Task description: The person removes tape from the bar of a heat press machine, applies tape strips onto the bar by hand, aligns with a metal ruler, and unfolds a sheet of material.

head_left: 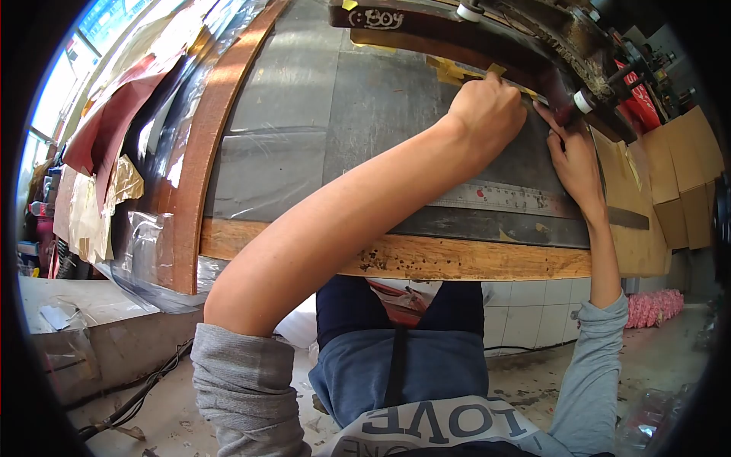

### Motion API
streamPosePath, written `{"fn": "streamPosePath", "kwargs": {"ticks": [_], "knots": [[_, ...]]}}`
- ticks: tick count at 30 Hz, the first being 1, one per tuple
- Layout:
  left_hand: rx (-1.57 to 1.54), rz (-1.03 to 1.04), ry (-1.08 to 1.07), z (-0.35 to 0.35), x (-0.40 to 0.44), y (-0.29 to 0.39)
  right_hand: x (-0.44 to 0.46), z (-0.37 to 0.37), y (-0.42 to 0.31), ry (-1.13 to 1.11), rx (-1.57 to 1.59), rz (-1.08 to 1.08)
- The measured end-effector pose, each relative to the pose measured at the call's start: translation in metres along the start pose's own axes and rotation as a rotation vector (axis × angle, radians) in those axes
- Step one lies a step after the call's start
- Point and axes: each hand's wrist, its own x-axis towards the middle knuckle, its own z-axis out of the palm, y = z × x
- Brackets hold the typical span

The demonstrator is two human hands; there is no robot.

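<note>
My left hand (487, 110) is closed in a fist over the dark sheet-covered board (289, 99), by the lower edge of a dark metal bar (449, 47). Yellow tape (449, 70) runs along that edge, and a bit of it shows just above my curled fingers. What the fist grips is hidden. Close by on the right, my right hand (571, 156) rests near the bar's end, index finger stretched toward the tape line and nothing visible in it. A steel ruler (518, 199) lies across the board below both hands.
Machine parts with white knobs (583, 101) stand over the board's far right. Wooden strips edge the board at the left (221, 137) and front (457, 257). Cardboard (681, 175) is at the right; paper and plastic sheets (122, 129) hang at the left.
</note>
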Motion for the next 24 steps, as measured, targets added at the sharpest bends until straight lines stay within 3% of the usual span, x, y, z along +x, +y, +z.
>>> {"fn": "streamPosePath", "kwargs": {"ticks": [9,12,18,21,24], "knots": [[0.067,-0.034,-0.014,0.001,0.000,0.003,-0.002,-0.002,-0.005,-0.010,0.108,0.088],[0.044,-0.042,-0.022,0.002,0.000,0.002,-0.002,0.004,0.006,0.064,0.056,-0.045],[0.075,-0.023,0.056,0.006,-0.001,0.001,-0.002,0.002,0.004,0.036,0.042,-0.005],[0.094,-0.018,-0.006,0.004,0.000,0.001,-0.002,0.003,0.005,0.045,0.068,-0.010],[0.022,-0.074,0.147,0.010,0.002,0.006,-0.002,-0.002,-0.002,0.009,0.024,0.038]]}}
